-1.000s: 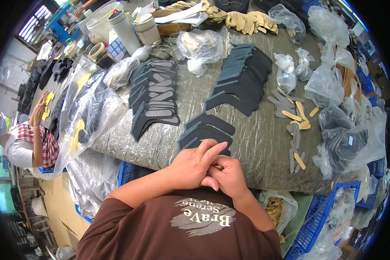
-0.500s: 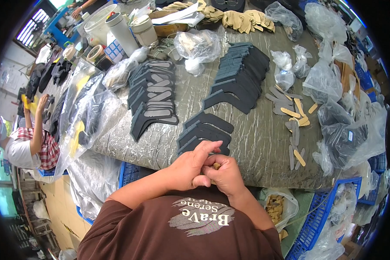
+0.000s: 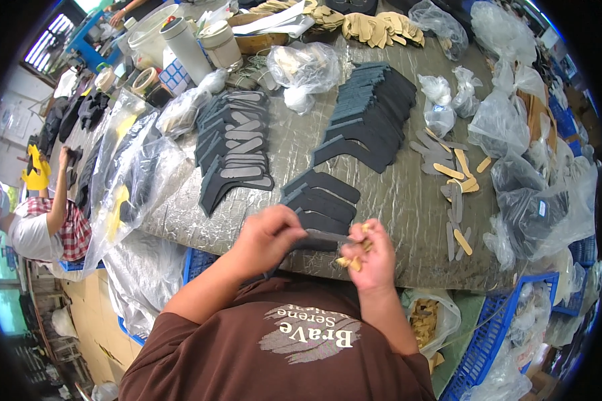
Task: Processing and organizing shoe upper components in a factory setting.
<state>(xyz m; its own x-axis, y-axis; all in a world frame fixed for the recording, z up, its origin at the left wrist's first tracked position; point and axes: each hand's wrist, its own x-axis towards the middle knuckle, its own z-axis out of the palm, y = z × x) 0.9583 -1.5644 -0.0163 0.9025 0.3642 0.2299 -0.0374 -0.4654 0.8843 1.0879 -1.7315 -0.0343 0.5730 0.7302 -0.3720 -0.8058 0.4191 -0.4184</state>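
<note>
**Grey-Sheeted Worktable (image 3: 408, 247) in a Crowded Workroom**

Surface: wrinkled grey sheeting, spanning the middle of the frame.

Left hand (image 3: 266, 232): at centre, thumb and fingertips pressing together at the left end of a dark piece (image 3: 318, 242).

Right hand (image 3: 377, 257): right of centre, fingers curling around crumpled tan scraps (image 3: 350, 263); one cannot tell whether they are also gripping the dark piece.

Dark piece: at centre, stretching between the two hands near the table's lower edge.

Bent dark panels (image 3: 324, 198): overlapping, lying just above the hands. A longer stack (image 3: 374, 117) is fanning toward the top of the frame. A further row (image 3: 211, 184), left of centre, is bearing grey strips (image 3: 243, 172).

Loose tan strips (image 3: 448, 172): lying right of centre among grey ones.

Lettering: pale print (image 3: 318, 327) is running upside down across a brown shirt (image 3: 274, 371), lower centre.

Label: a small pale tag (image 3: 542, 210) is showing on a clear bag (image 3: 512, 237), right side; its print is too small to read.

Co-worker (image 3: 40, 224): left edge, wearing red-and-white check, working beside yellow pieces (image 3: 36, 170).
</note>
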